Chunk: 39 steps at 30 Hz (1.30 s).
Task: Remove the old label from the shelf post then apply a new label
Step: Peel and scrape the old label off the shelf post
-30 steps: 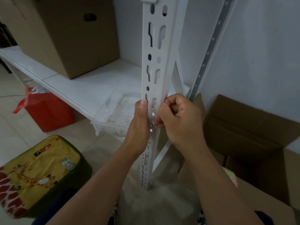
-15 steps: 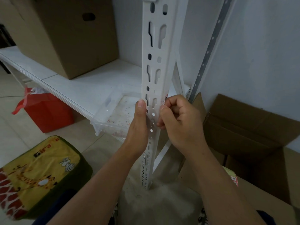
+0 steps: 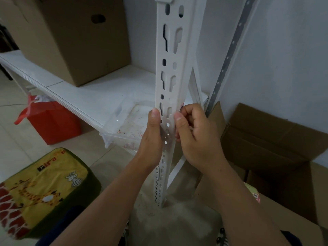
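Note:
A white slotted shelf post (image 3: 173, 55) stands upright in the middle of the view. My left hand (image 3: 154, 137) wraps its left edge, thumb pointing up along the front face. My right hand (image 3: 194, 134) curls against the post's right edge, thumb pressed to the front corner. A small white label with red print (image 3: 182, 106) peeks out on the post's right side, just above my right fingers. Most of the label is hidden behind the hand, so I cannot tell whether the fingers pinch it.
A white shelf board (image 3: 85, 93) holds a closed cardboard box (image 3: 71, 36) and a clear plastic tray (image 3: 127, 125). A red bag (image 3: 51, 121) and a giraffe-print cushion (image 3: 40, 190) sit on the floor at left. Open cardboard boxes (image 3: 266, 139) stand at right by the wall.
My right hand has loosened from a tight fist, and its thumb now presses flat on the post's front corner. My left hand stays on the post.

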Tool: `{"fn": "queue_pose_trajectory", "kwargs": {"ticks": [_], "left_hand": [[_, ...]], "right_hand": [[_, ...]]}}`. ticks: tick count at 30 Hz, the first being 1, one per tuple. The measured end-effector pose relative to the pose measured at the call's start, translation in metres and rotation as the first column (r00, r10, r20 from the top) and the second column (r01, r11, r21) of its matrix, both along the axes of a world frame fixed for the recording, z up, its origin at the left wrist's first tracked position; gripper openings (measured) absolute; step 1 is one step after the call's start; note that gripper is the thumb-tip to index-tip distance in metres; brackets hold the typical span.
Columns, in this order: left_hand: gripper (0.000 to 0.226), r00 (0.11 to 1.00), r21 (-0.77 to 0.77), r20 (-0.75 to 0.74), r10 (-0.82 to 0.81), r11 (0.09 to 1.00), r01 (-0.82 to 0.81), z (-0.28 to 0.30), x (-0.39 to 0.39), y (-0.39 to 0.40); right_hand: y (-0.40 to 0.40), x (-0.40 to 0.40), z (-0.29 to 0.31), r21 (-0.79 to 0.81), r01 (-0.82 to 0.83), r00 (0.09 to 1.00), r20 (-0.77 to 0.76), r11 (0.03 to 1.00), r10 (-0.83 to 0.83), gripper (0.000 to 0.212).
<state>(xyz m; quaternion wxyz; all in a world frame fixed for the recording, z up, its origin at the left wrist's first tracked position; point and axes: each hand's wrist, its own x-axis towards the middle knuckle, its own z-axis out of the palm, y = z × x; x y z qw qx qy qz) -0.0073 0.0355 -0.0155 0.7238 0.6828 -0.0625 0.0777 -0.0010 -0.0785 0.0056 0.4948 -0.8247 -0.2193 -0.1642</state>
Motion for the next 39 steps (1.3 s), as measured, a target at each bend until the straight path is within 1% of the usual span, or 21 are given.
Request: {"fn": "queue_pose_trajectory", "kwargs": {"ticks": [2,4,9,12,13,15,17,19,21,23,25,26,28,30,32,34,35,37,38,39], "left_hand": [[0.056,1.0,-0.008,0.008,0.016,1.0,-0.016,-0.002,0.001,0.0],[0.059,1.0,-0.011,0.016,0.02,1.0,-0.02,-0.004,0.003,0.0],[0.062,0.999,-0.016,0.044,0.023,1.0,-0.023,-0.005,0.004,0.0],[0.062,1.0,0.004,0.025,0.017,1.0,-0.017,-0.003,0.003,0.0],[0.06,1.0,0.009,0.01,0.01,1.0,-0.01,-0.002,0.002,-0.001],[0.058,1.0,0.005,-0.014,0.009,1.0,-0.009,-0.002,0.001,0.0],[0.061,1.0,-0.002,-0.018,0.02,1.0,-0.02,-0.004,0.002,0.0],[0.066,0.999,0.001,-0.022,0.029,1.0,-0.029,-0.006,0.003,0.0],[0.063,0.999,0.0,-0.021,0.042,0.999,-0.042,-0.006,0.004,0.001],[0.06,0.999,0.008,-0.006,0.046,0.999,-0.046,-0.005,0.004,0.0],[0.061,0.999,0.005,0.017,0.042,0.999,-0.042,-0.004,0.003,-0.001],[0.063,0.999,-0.003,0.024,0.038,0.999,-0.038,-0.005,0.004,-0.001],[0.068,1.0,-0.001,0.012,0.028,1.0,-0.028,-0.006,0.005,0.0],[0.073,0.998,0.028,-0.038,0.057,0.998,-0.056,-0.01,0.006,0.001],[0.073,0.991,0.072,-0.047,0.129,0.989,-0.126,-0.012,0.006,-0.002],[0.061,0.967,0.124,0.06,0.249,0.959,-0.255,-0.01,0.003,-0.008],[0.054,0.937,0.145,0.134,0.322,0.929,-0.34,-0.009,0.001,-0.011],[0.048,0.83,0.203,0.321,0.456,0.823,-0.531,-0.007,-0.004,-0.013],[0.045,0.76,0.224,0.426,0.49,0.757,-0.614,-0.005,-0.007,-0.013],[0.04,0.701,0.234,0.522,0.485,0.709,-0.665,-0.004,-0.01,-0.013]], "right_hand": [[0.0,0.001,-0.001,-0.053,0.004,0.999,0.044,0.999,-0.002,0.015],[-0.002,0.002,-0.002,-0.058,-0.012,0.999,0.041,0.998,0.014,0.016],[-0.003,0.002,0.001,0.06,-0.059,0.996,-0.067,0.997,0.063,0.013],[-0.001,0.0,0.0,0.094,-0.029,0.998,-0.056,0.995,0.034,0.011],[-0.001,0.0,0.0,0.074,-0.011,0.999,-0.034,0.997,0.013,0.01],[0.0,-0.001,0.002,-0.023,0.03,0.999,0.023,0.999,-0.03,0.009],[-0.001,-0.002,0.005,-0.14,0.075,0.994,0.085,0.987,-0.063,0.008],[-0.002,-0.004,0.008,-0.22,0.115,0.985,0.154,0.969,-0.081,0.009],[0.0,-0.005,0.009,-0.241,0.172,0.959,0.261,0.955,-0.107,0.015],[0.005,-0.006,0.004,-0.217,0.23,0.925,0.353,0.949,-0.143,0.024],[0.011,-0.01,-0.005,-0.19,0.247,0.913,0.376,0.95,-0.162,0.028],[0.012,-0.012,-0.01,-0.175,0.227,0.924,0.351,0.958,-0.155,0.028],[0.01,-0.015,-0.015,-0.097,0.161,0.964,0.23,0.982,-0.136,0.029],[0.004,-0.016,-0.014,0.071,0.115,0.989,0.086,0.991,-0.121,0.028],[-0.002,-0.017,-0.007,0.251,0.099,0.995,-0.057,0.963,-0.087,0.018],[-0.006,-0.018,0.001,0.391,0.075,0.985,-0.172,0.917,-0.008,0.012],[-0.007,-0.02,0.004,0.452,0.058,0.975,-0.217,0.89,0.047,0.011],[-0.009,-0.021,0.007,0.553,0.036,0.947,-0.284,0.833,0.147,0.007],[-0.011,-0.021,0.009,0.587,0.03,0.933,-0.307,0.809,0.188,0.006],[-0.013,-0.021,0.01,0.611,0.025,0.92,-0.323,0.791,0.22,0.005]]}}
